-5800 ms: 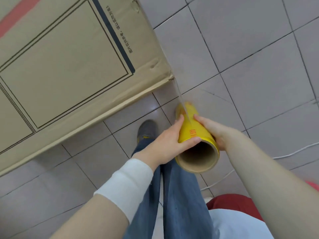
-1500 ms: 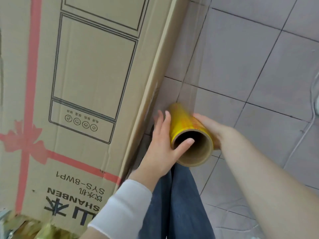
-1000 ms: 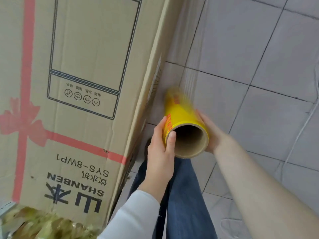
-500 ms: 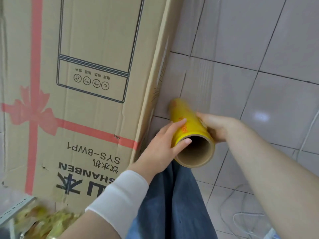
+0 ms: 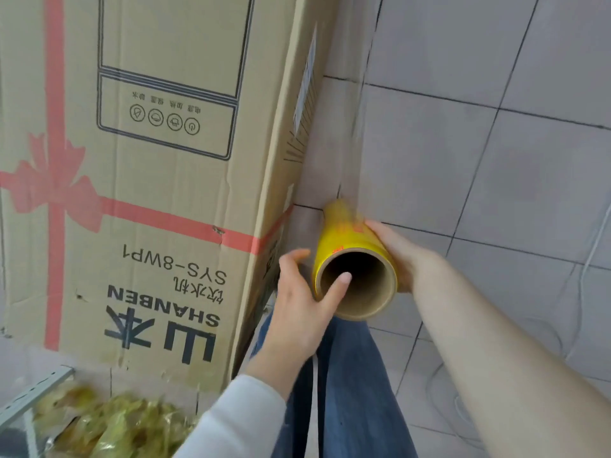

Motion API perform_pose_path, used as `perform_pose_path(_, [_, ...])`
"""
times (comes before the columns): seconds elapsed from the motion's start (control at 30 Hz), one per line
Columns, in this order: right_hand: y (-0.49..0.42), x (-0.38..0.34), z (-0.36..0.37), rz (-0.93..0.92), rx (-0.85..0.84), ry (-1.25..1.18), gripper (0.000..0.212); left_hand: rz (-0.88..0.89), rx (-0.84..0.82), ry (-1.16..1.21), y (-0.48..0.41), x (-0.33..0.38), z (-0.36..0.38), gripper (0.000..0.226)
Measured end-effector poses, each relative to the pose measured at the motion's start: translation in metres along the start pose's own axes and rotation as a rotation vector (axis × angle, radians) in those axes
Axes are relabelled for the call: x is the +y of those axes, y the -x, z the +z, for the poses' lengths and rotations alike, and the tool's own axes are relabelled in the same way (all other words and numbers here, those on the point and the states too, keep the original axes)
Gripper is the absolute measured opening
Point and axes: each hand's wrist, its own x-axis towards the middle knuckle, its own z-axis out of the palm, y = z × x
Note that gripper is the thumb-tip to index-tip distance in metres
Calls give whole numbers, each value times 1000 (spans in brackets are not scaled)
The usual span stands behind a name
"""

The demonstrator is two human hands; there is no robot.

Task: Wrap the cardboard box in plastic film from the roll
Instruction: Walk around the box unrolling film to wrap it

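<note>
L hand [image 5: 297,312] now off roll [image 5: 344,241] bar thumb; R hand [image 5: 398,254] grip same.

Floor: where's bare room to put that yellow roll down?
Bare tiles lie right of the roll, between it and the white cable. Crowded: the gap between box and roll, filled by the left hand and stretched film; crinkled wrappers at bottom left.
</note>
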Motion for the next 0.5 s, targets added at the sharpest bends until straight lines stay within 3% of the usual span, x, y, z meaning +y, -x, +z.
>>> perform_pose_path(0.1, [-4,15,14,35,18,48,70,115,-319,-120,-26,2,-21,90])
perform_pose_path(0.2, [-9,26,20,3,36,29,66,156,-488,-376,-35,-3,-28,79])
perform_pose_path(0.37, [-15,46,10,-92,143,-108,51,140,-290,-230,-14,-34,-27,63])
perform_pose_path(0.5, [-28,75,20,-134,10,-189,62,59,-128,15,28,-66,-12,64])
